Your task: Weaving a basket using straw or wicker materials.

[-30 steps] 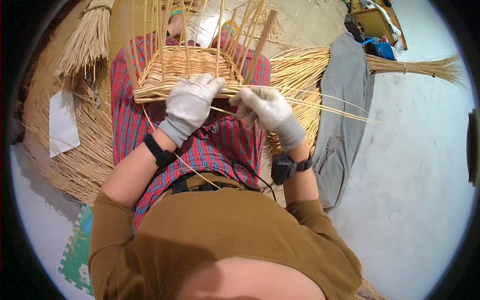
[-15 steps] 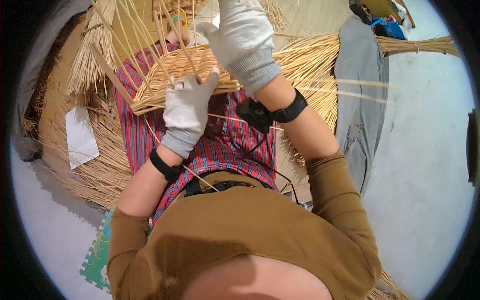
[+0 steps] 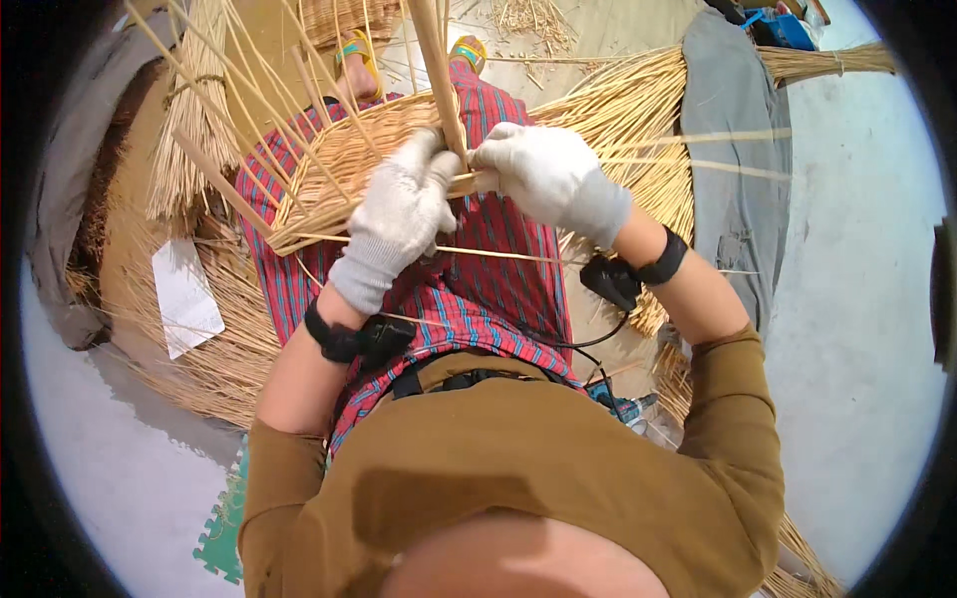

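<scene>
A partly woven wicker basket (image 3: 329,174) rests across my lap on red plaid cloth (image 3: 498,264), with long rods and several wooden stakes standing up from it. My left hand (image 3: 404,199), in a whitish knit glove, has its fingers closed at the near rim, just left of the right-corner stake (image 3: 439,80). My right hand (image 3: 538,174), gloved the same way, has bent fingertips at the foot of that stake on the rim. Thin weavers (image 3: 718,138) trail out to the right past my right hand; what exactly each hand's fingers grip is hidden.
Straw-coloured rod bundles (image 3: 638,110) lie to the right on grey cloth (image 3: 738,179), another bundle (image 3: 189,100) at upper left. A white sheet (image 3: 184,294) lies left, a green foam mat (image 3: 219,518) lower left. Blue items (image 3: 778,30) sit at upper right. Sandalled feet (image 3: 354,65) show beyond the basket.
My right hand rose over the basket, then came down to the corner stake at the rim. My left hand moved right toward that corner. The view and basket have shifted slightly.
</scene>
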Demonstrator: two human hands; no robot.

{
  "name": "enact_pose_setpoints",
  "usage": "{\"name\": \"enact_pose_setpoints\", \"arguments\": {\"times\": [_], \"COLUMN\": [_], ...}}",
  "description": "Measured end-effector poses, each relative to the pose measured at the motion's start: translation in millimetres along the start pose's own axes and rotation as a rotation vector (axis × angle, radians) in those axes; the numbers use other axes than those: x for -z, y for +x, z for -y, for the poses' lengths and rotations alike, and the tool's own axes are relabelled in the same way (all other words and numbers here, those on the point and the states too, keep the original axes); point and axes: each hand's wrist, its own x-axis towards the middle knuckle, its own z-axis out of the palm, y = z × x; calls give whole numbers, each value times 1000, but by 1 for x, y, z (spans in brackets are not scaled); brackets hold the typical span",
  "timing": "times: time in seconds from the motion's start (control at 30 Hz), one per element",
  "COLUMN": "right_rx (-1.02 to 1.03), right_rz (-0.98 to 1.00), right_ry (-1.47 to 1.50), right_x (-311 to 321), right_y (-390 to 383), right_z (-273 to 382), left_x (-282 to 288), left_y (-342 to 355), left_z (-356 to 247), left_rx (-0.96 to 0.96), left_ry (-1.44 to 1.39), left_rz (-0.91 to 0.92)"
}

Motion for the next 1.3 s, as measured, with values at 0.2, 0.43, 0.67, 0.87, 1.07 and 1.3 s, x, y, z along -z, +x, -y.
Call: {"name": "enact_pose_setpoints", "arguments": {"times": [0.2,0.43,0.67,0.87,1.07,1.3], "right_rx": [33,6,182,663,-51,-100], "right_rz": [134,-341,-502,-508,-765,-556], "right_ry": [341,-63,46,-35,-115,-207], "right_x": [15,3,-20,0,-28,-62], "right_y": [5,42,68,-11,-8,-46], "right_z": [-27,-56,-57,33,1,-4], "left_x": [-1,-11,-5,35,72,83], "left_y": [12,16,13,-12,-110,-81], "left_z": [17,25,21,-11,-5,19], "left_rx": [-310,-342,-322,-186,-107,-235], "left_ry": [186,231,161,-155,-442,-13], "left_rz": [33,-75,-66,-101,239,47]}}
